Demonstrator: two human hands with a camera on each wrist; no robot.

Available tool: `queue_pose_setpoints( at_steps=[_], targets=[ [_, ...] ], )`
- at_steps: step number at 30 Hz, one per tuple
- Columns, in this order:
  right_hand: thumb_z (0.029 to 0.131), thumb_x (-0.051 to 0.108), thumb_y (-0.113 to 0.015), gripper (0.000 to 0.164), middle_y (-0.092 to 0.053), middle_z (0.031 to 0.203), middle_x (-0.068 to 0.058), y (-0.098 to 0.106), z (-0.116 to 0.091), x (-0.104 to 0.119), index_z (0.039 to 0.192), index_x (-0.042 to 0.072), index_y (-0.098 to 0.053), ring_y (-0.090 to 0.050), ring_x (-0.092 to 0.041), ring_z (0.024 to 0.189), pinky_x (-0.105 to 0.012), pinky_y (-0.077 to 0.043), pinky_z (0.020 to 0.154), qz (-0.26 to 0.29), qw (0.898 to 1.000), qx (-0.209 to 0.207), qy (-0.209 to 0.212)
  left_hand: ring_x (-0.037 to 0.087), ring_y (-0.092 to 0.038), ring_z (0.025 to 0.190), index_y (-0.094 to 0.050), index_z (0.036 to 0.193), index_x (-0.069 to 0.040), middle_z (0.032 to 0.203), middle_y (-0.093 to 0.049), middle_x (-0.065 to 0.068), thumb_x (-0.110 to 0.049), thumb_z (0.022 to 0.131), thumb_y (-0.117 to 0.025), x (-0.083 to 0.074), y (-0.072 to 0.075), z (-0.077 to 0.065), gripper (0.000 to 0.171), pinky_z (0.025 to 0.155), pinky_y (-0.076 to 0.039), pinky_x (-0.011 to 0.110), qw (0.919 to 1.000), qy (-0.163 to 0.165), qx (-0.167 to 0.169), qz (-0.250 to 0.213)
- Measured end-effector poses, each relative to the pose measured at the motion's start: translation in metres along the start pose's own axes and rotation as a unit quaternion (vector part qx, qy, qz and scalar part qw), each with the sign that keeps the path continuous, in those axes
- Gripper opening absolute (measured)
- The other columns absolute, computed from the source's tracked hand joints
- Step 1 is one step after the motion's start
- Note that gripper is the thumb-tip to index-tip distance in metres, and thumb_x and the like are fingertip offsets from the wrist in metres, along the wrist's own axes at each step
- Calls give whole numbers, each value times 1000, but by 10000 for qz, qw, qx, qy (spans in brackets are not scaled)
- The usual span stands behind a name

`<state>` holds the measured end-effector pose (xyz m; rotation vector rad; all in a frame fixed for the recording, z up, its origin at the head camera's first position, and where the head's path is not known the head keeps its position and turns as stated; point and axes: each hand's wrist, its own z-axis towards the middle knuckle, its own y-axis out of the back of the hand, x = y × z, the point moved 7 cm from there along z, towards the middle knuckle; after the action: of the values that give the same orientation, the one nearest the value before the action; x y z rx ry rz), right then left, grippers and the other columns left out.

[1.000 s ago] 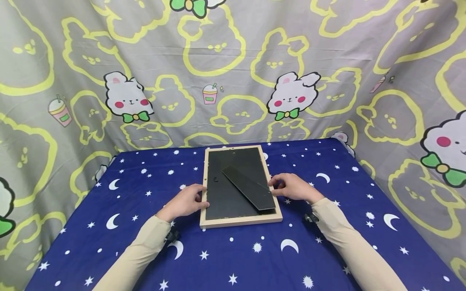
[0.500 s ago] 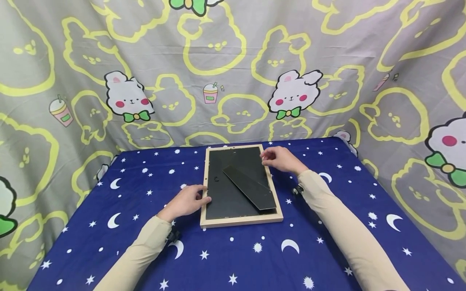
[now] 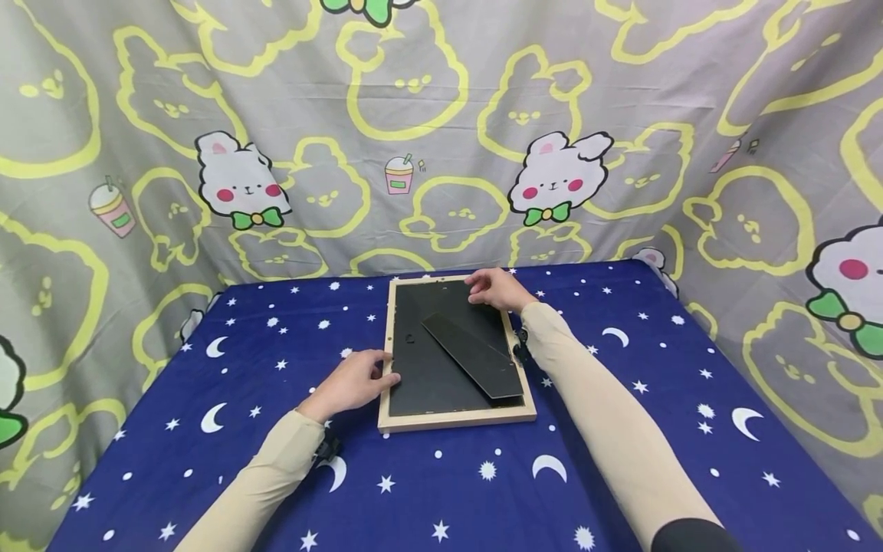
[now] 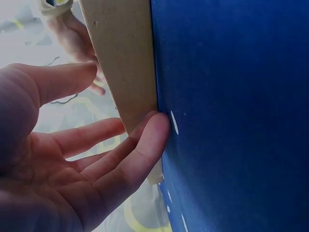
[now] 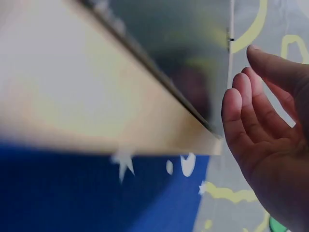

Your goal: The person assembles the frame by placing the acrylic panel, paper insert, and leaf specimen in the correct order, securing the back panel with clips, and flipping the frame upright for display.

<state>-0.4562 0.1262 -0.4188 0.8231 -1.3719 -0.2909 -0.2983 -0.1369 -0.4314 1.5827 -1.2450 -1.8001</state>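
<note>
A picture frame with a light wooden border lies face down, its black backing upward. A black easel stand slants across that backing. At the frame's left side is my left hand. In the left wrist view its fingertips touch the wooden side, while the thumb reaches over the edge, spread from the fingers. My right hand hovers by the far right corner, hiding it. In the right wrist view, that hand's loosely bent fingers hold nothing.
A blue cloth with white moons and stars covers the table. Behind and at both sides hangs a grey curtain with yellow outlines and rabbit prints. Small dark cameras are strapped to the wrists.
My right hand has left the frame's right side and moved away from me and leftward to the far right corner. My left hand stays at the left edge; the frame has not moved.
</note>
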Motion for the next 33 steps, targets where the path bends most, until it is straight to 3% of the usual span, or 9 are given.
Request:
queue_pose_setpoints(
  at_steps=[9, 19, 27, 33],
  targets=[
    [91, 5, -76, 41, -71, 110, -13, -17, 18, 2, 131, 3, -66, -65, -25, 99, -32, -51, 86, -182, 9991, 178, -340, 13, -62, 72, -64, 131, 4, 95, -72, 10, -25, 96, -73, 3, -1, -2, 47, 60, -50, 29, 9999, -20, -96, 24],
    [89, 0, -75, 43, -63, 92, -4, -29, 32, 20, 131, 4, -65, -58, -20, 89, -33, -47, 90, -1170, 9909, 513, -428, 11, -61, 67, -64, 129, 7, 91, -72, 10, -23, 95, -73, -2, 1, 0, 46, 58, -49, 28, 9997, -177, -146, -18],
    [98, 12, -70, 48, -63, 124, -14, -41, 41, 28, 144, 8, -56, -59, -29, 114, -41, -47, 102, -1642, 9828, 774, -329, 10, -59, 64, -64, 130, 7, 88, -71, 8, -22, 95, -73, -3, 0, 2, 47, 56, -49, 27, 9998, -160, -94, -17],
    [100, 12, -66, 54, -60, 134, -18, -47, 46, 29, 151, 8, -47, -56, -32, 126, -44, -44, 108, -1767, 9790, 1009, -136, 10, -59, 64, -65, 129, 6, 87, -71, 7, -22, 95, -73, -1, -1, 3, 44, 55, -48, 27, 9998, -160, -132, -44]
  ],
)
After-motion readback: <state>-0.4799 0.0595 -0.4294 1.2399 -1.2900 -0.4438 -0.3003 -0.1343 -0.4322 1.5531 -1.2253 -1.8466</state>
